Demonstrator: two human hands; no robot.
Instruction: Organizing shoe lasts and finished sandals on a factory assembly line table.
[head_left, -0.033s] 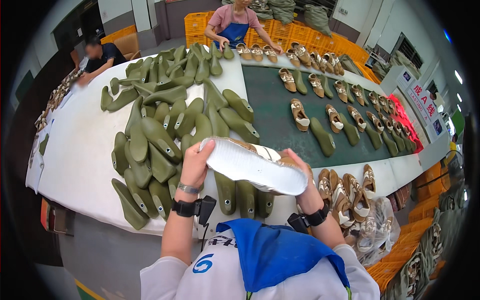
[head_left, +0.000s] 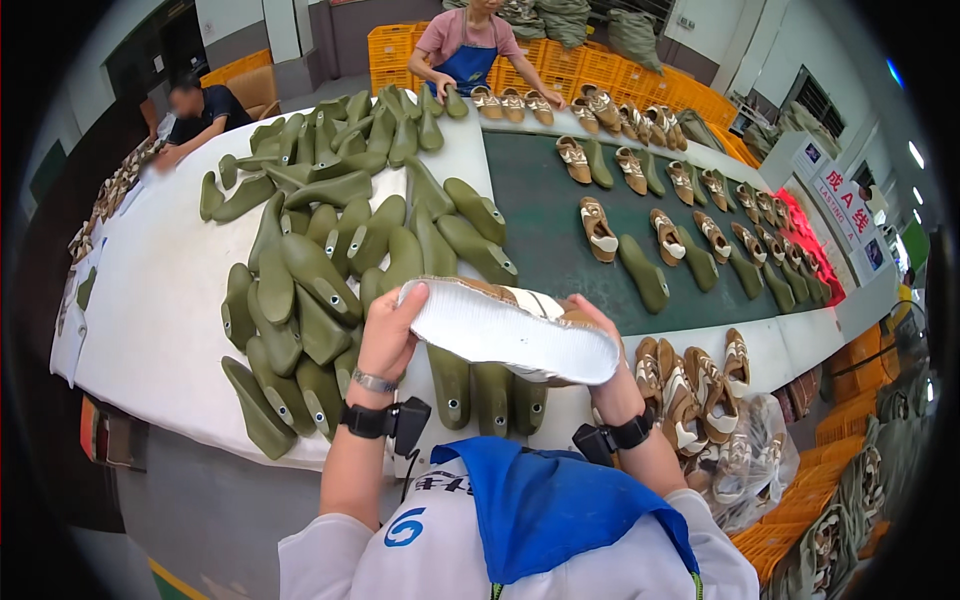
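A brown-and-white shoe upper [head_left: 510,335] is held across in front of me, its white ribbed bottom turned toward me. My left hand [head_left: 391,325] grips its left end, thumb on the edge of the white bottom. At the right end, my right hand [head_left: 603,325] is closed round the brown side; most of those fingers are behind the shoe. Green shoe lasts [head_left: 322,275] lie heaped on the white table to the left, and several stand just below the held shoe [head_left: 492,395].
A dark green belt [head_left: 540,185] carries rows of brown shoes and green lasts. More shoe uppers [head_left: 705,385] and a plastic bag [head_left: 765,450] of them are at my right. A co-worker in a blue apron [head_left: 468,68] stands across the table; another person [head_left: 205,115] sits far left.
The right end of the shoe upper has risen very slightly and shifted a little to the right. Both hands keep their grip.
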